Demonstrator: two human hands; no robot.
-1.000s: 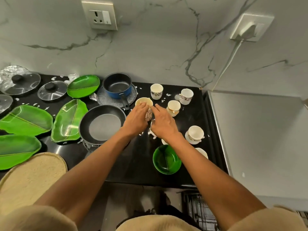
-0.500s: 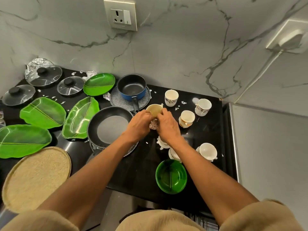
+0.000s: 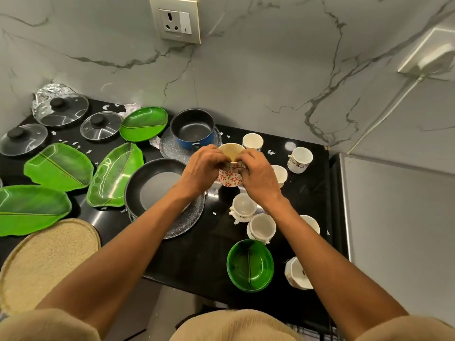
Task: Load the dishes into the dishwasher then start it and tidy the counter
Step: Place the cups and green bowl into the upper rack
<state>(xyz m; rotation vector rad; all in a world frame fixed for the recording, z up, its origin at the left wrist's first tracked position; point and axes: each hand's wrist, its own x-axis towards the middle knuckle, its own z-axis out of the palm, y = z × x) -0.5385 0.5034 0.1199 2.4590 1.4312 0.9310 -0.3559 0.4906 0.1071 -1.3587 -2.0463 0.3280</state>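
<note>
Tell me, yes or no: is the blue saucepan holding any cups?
No: the blue saucepan shows only its bare dark inside, and the white cups stand apart on the black counter.

Both hands grip a red-patterned cup (image 3: 230, 177) above the black counter (image 3: 197, 262): left hand (image 3: 202, 169) on its left side, right hand (image 3: 258, 177) on its right, fingers at the rim. Cup possibly lifted, hard to tell. Frying pan (image 3: 152, 188) just left; green bowl (image 3: 250, 264) nearer the counter's front edge.

Right forearm (image 3: 317, 244) hides cup (image 3: 310, 223); dishwasher rack (image 3: 310, 333) perhaps cut off.
</note>
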